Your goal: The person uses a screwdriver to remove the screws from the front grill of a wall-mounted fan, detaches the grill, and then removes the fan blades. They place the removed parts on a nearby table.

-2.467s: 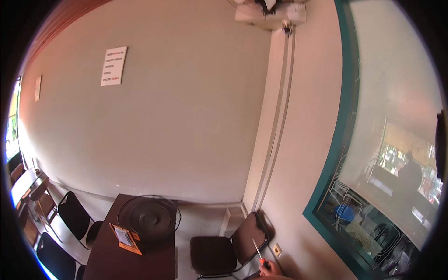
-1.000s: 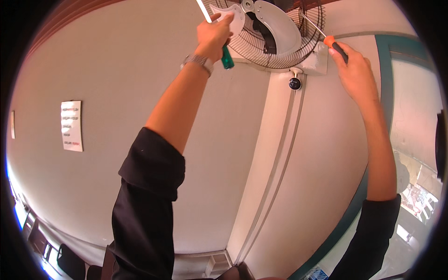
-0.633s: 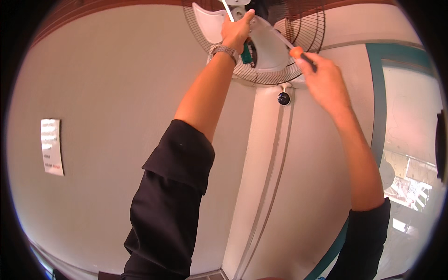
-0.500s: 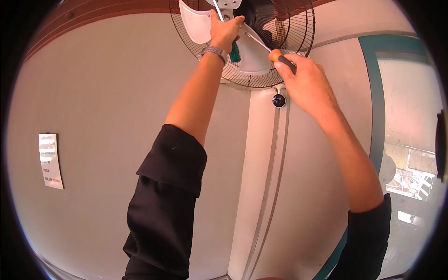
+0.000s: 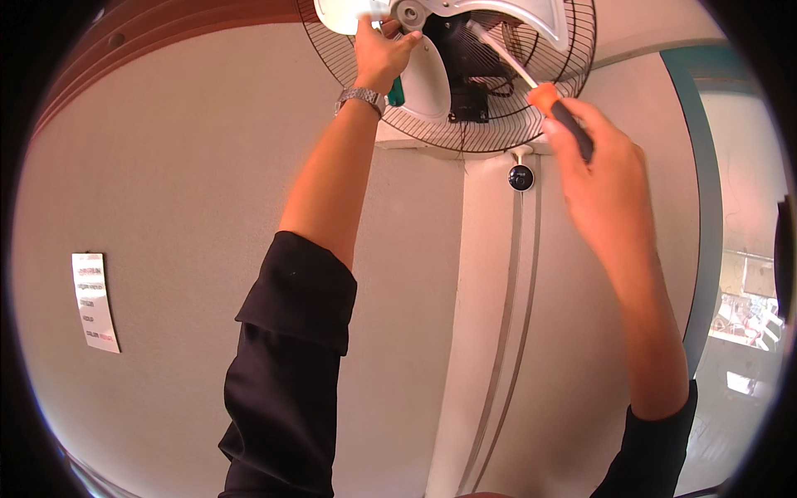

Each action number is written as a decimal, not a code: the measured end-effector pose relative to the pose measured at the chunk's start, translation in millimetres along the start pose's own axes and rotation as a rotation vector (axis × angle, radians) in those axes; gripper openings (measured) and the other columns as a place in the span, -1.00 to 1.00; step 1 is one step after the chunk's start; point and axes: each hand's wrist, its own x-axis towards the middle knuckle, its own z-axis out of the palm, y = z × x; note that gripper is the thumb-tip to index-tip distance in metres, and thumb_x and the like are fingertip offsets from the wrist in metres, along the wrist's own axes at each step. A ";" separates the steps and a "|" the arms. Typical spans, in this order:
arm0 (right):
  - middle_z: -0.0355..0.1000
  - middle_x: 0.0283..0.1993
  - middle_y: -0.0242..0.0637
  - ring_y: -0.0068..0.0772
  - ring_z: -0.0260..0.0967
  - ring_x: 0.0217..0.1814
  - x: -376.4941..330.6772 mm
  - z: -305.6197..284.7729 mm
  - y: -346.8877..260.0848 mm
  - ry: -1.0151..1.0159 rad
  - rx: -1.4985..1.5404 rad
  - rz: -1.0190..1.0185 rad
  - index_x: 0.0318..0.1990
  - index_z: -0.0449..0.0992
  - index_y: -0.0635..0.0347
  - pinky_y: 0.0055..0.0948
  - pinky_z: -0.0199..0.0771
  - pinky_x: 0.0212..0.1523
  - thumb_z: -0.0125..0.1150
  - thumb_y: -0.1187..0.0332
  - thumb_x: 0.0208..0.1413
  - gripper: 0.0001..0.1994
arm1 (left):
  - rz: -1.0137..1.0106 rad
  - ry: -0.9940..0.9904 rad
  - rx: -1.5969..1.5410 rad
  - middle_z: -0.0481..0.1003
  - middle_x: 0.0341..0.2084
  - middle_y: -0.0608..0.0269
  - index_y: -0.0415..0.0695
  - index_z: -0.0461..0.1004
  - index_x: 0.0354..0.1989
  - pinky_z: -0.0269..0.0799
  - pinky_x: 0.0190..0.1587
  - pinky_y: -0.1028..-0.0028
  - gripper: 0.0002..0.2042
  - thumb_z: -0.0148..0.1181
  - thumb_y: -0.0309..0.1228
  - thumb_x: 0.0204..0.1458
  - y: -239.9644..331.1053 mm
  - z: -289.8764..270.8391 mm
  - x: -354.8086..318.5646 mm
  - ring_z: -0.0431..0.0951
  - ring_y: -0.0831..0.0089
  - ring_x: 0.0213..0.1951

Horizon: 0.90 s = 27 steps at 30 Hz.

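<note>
Both my arms reach up to a wall fan. My right hand (image 5: 610, 162) is closed round the black and orange handle of a screwdriver (image 5: 573, 129). Its metal shaft points up and left, and the tip stands right of the hub, in front of the dark motor area. At the white fan blades (image 5: 427, 83), my left hand (image 5: 382, 60) has its fingers bent beside the round hub (image 5: 410, 14). A green handle (image 5: 397, 91) sticks out below that palm, apparently of a second screwdriver; its upper part is hidden or blurred.
Behind the blades is the black wire guard (image 5: 581, 58), with a dark motor housing (image 5: 469, 104) inside. Below it, a small round black device (image 5: 520, 178) hangs by a vertical cable strip. A green-framed glass door (image 5: 706, 183) stands at the right, a printed sheet (image 5: 95, 303) on the left wall.
My right hand has drawn the screwdriver back from the hub, to the right and slightly down. The white blades have turned, baring the motor housing. My left hand stays by the hub.
</note>
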 end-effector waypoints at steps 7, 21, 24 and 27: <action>0.50 -0.44 -0.24 -0.49 0.38 -0.43 33.4 -22.4 -4.7 0.396 -0.303 -0.417 0.04 0.61 0.18 -0.49 0.40 -0.30 0.24 0.12 0.25 -0.63 | -0.040 0.041 -0.249 0.55 -0.14 0.05 -0.22 0.34 -0.01 0.45 -0.42 0.41 -0.61 0.33 -0.35 0.08 1.5 10.3 9.7 0.52 0.47 -0.39; 0.59 -0.17 0.04 0.06 0.56 -0.11 92.7 20.9 -0.9 0.090 -0.551 -0.362 0.08 0.58 0.13 -0.10 0.51 -0.01 0.15 0.20 0.25 -0.67 | 0.249 0.193 0.246 0.66 -0.32 0.00 -0.30 0.55 -0.16 0.55 -0.16 0.32 -0.56 0.54 -0.27 -0.13 36.2 0.1 28.6 0.67 0.27 -0.28; 0.59 -0.19 0.03 0.04 0.57 -0.13 90.3 22.0 4.3 -0.012 -0.367 -0.227 0.14 0.54 0.10 -0.10 0.52 -0.03 0.16 0.18 0.26 -0.64 | 0.071 0.150 0.370 0.66 -0.37 0.00 -0.30 0.59 -0.16 0.53 -0.13 0.28 -0.57 0.51 -0.23 -0.09 49.0 -9.7 27.7 0.67 0.22 -0.27; 0.60 -0.21 0.01 0.02 0.57 -0.18 97.5 32.4 22.0 0.099 -0.308 -0.339 0.17 0.52 0.04 -0.10 0.53 -0.05 0.16 0.16 0.26 -0.63 | -0.086 0.002 0.163 0.60 -0.54 0.20 -0.28 0.62 -0.14 0.48 -0.42 0.42 -0.67 0.34 -0.22 0.13 46.8 -0.7 26.7 0.59 0.44 -0.50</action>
